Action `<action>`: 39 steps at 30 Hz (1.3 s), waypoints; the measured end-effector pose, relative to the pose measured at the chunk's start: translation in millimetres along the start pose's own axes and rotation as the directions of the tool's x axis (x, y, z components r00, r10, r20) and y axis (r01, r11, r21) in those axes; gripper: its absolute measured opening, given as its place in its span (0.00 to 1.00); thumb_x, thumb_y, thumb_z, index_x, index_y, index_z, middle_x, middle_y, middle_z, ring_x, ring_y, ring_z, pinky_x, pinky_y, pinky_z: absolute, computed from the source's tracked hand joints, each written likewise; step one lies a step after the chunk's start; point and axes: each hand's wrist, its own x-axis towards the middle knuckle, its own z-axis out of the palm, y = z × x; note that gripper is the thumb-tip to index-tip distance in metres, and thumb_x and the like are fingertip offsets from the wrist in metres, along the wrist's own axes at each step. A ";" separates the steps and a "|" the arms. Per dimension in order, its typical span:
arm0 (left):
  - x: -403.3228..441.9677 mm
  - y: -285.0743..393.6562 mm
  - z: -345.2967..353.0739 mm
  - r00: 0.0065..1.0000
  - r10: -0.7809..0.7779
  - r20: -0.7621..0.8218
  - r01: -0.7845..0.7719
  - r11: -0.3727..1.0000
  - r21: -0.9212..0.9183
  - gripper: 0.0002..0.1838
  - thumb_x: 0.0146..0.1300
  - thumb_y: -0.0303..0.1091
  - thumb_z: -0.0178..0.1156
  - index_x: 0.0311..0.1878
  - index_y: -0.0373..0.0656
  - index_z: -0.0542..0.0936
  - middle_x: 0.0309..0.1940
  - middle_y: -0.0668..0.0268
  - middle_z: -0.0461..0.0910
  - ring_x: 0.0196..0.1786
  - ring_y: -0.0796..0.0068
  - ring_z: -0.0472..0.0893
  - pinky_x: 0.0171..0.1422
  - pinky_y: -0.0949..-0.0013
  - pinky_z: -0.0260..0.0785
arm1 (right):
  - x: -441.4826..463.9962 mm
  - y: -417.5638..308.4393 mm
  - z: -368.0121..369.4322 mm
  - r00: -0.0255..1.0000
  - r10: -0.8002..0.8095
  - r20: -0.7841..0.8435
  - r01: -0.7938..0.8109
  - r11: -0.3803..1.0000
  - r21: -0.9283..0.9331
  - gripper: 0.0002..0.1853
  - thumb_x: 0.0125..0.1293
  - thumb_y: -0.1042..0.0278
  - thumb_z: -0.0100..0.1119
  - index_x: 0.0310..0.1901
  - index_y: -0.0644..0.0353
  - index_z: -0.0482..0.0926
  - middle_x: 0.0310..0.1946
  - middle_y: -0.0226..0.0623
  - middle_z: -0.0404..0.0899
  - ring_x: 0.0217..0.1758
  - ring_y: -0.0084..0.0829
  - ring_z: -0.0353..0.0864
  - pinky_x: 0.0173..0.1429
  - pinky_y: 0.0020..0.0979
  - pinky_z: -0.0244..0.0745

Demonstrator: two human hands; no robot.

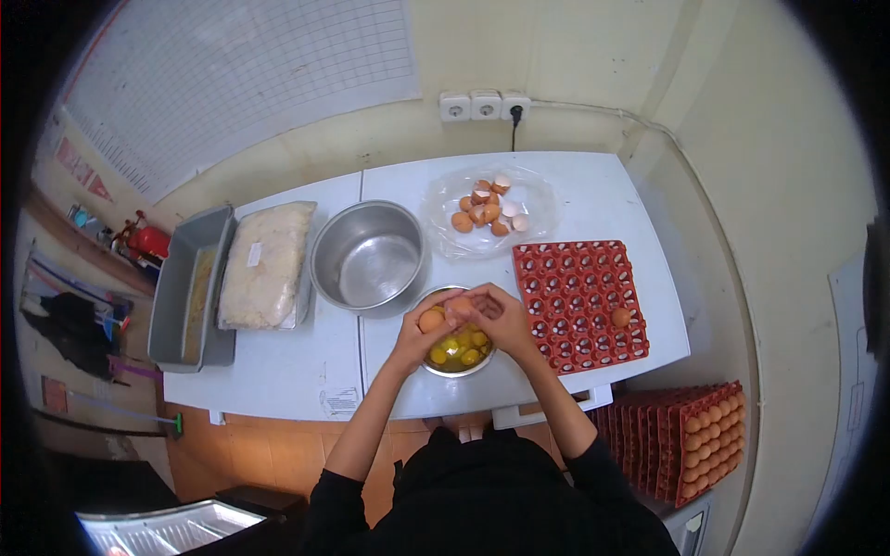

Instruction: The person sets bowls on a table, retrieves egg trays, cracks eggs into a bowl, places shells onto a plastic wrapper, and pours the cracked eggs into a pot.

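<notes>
Over a metal bowl (pixel 458 372) of cracked eggs, my two hands are close together. My left hand (pixel 413 339) is closed around a brown egg (pixel 432 320); whether its shell is whole I cannot tell. My right hand (pixel 505 324) has its fingers closed on a brown eggshell (pixel 458 306), which the fingers partly cover. Several yellow yolks (pixel 470 347) lie in clear egg white in the bowl. To the right is a red egg tray (pixel 582 306) with one brown egg (pixel 620 317) in it. Broken eggshells (pixel 486 206) are heaped on a clear plastic bag (pixel 454 243) behind the bowl.
A deep metal pot (pixel 371 264) stands behind and left of the bowl. Further left are a wrapped pale block (pixel 267 264) and a grey bin (pixel 192 287). Stacked egg trays (pixel 649 445) filled with eggs stand below the table's right edge. A plug sits in the wall socket (pixel 515 107).
</notes>
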 end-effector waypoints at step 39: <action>51.4 16.9 53.9 0.882 -0.467 -0.065 0.411 0.828 -0.381 0.14 0.60 0.28 0.61 0.49 0.40 0.72 0.37 0.63 0.75 0.38 0.74 0.77 0.42 0.75 0.72 | -83.8 -89.0 -242.4 0.992 0.125 -0.023 -0.021 -0.018 -1.000 0.18 0.44 0.67 0.68 0.41 0.50 0.83 0.37 0.31 0.80 0.52 0.34 0.70 0.56 0.39 0.60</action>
